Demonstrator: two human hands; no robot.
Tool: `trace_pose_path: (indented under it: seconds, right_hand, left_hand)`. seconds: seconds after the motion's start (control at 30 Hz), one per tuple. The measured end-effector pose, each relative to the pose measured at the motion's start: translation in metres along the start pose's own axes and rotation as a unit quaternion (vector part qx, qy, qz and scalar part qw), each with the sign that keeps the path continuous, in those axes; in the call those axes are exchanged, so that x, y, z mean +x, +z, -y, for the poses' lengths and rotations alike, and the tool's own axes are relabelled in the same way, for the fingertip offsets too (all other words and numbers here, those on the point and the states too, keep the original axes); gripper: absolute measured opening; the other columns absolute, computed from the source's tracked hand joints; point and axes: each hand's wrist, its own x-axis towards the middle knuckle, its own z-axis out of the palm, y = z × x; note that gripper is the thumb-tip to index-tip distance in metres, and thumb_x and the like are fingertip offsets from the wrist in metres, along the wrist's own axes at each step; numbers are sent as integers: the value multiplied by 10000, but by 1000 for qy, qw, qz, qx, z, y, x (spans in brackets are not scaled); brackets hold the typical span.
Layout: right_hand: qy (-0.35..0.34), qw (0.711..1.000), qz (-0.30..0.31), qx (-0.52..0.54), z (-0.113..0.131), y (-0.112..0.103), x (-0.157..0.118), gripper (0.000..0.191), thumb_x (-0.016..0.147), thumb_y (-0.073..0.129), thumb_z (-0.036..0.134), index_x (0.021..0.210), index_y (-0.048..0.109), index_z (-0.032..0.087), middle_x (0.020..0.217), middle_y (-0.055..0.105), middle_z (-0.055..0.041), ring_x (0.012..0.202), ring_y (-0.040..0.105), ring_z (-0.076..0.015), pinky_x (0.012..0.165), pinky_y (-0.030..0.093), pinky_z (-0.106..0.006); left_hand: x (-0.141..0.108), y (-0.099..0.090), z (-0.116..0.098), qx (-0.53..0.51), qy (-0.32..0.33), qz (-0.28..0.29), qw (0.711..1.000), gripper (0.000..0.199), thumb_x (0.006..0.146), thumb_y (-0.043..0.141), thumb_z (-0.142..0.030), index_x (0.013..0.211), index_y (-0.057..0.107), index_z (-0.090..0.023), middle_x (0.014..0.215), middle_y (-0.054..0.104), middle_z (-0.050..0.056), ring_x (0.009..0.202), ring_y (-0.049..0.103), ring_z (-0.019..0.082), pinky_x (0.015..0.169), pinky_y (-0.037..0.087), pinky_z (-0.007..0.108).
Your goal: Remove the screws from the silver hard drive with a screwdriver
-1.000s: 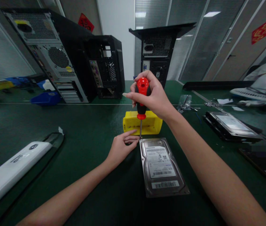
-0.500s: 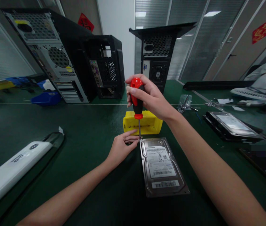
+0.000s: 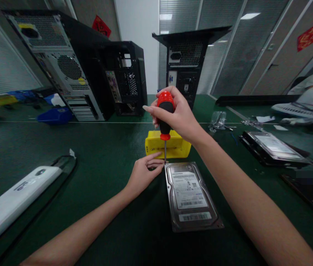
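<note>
We find our right hand closed around the screwdriver. Our left hand reaches the hard drive's far-left corner; whether it grips, we cannot tell. A yellow bin stands just beyond, computer cases farther back. The screwdriver points down at that corner, nearly upright, its earlier leftward lean gone.

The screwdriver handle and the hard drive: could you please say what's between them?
In the head view, the metal shaft lies between the handle and the hard drive, its tip at the drive's far-left corner.
</note>
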Motion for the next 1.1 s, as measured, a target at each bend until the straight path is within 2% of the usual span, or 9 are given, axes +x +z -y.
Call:
trace_pose_path:
  seconds: [0.2,0.43,0.53,0.67,0.8,0.93,1.0,1.1]
  right_hand:
    - [15,999,-22,-29,2,-3,-1,330,787,623,348,945,357,233,644,466,81,504,495,-57,499,456,-205]
    - [55,996,53,51,6,-7,2,161,842,494,212,993,442,203,739,468,47,623,519,-62,636,508,-225]
    - [42,996,68,47,7,-5,1,213,830,560,282,992,455,192,792,486,36,657,558,-72,709,531,-270]
    - [31,998,49,32,8,-2,0,340,747,675,321,917,405,202,830,518,32,676,588,-88,720,543,-296]
    - [32,999,21,21,7,-2,-1,368,740,678,306,901,358,224,719,496,68,585,541,-70,669,551,-287]
    - [49,997,20,49,8,-10,1,303,784,625,315,956,395,219,695,459,70,560,504,-58,641,545,-276]
    - [71,993,55,77,10,-16,1,222,840,537,294,1012,433,201,736,476,50,601,528,-64,677,544,-285]
    - [88,988,99,85,14,-23,0,216,877,478,296,1058,476,178,783,483,34,677,567,-68,769,533,-292]
  left_hand:
    - [0,0,-1,9,5,2,1000,446,775,641,-127,1206,566,-40,945,735,119,872,708,186,864,560,322]
    - [0,0,0,14,17,31,999,501,791,660,-189,1266,527,-101,1028,724,105,957,691,201,898,544,343]
    - [1,1,1,16,23,28,999,507,784,685,-220,1256,536,-109,989,735,93,937,698,206,889,546,346]
    - [1,3,-1,25,29,18,999,482,791,686,-223,1241,549,-117,950,743,78,880,711,200,842,565,323]
    - [1,3,-4,44,28,16,999,467,800,675,-215,1241,551,-126,973,741,75,914,704,200,878,546,326]
    - [1,-2,-4,10,4,68,998,540,802,660,-220,1299,487,-99,1065,714,110,1014,670,213,947,505,365]
    - [1,-6,-3,0,-4,93,996,587,795,661,-228,1325,454,-88,1097,699,127,1042,657,222,967,489,390]
    - [1,-9,-2,2,-4,110,994,604,795,646,-222,1342,431,-83,1123,685,138,1065,645,227,986,470,409]
